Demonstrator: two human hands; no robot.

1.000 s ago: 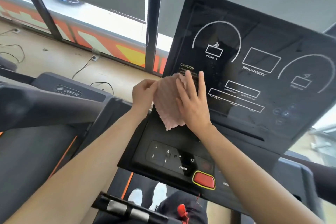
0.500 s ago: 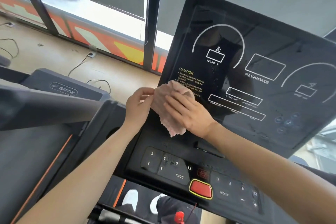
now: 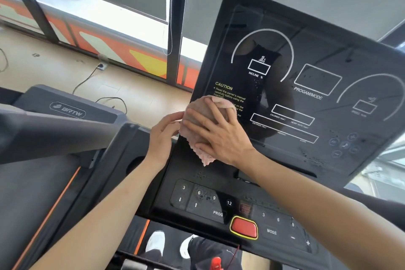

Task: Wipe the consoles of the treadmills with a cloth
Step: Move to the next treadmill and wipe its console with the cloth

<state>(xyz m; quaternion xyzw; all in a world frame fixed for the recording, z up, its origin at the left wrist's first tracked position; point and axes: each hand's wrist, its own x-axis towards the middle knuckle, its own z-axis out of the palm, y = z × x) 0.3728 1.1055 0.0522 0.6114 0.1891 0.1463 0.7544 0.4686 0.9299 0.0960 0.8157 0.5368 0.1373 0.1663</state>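
pink cloth (image 3: 203, 156) is bunched under the right hand (image 3: 221, 133), whose spread fingers (image 3: 197, 116) press it flat rather than clutch it. a second ago they pointed up the panel, now they lie toward the left. the left hand (image 3: 163, 136) pinches the cloth's left edge. the cloth sits on the console (image 3: 306, 85), at its near-left corner by the caution text (image 3: 223, 87). wiping looks barely begun, and the specked right side waits.

CAUTION, INCLINE %, PROGAM/MODE on console (image 3: 317, 35), BRTW on neighbouring treadmill (image 3: 39, 103)
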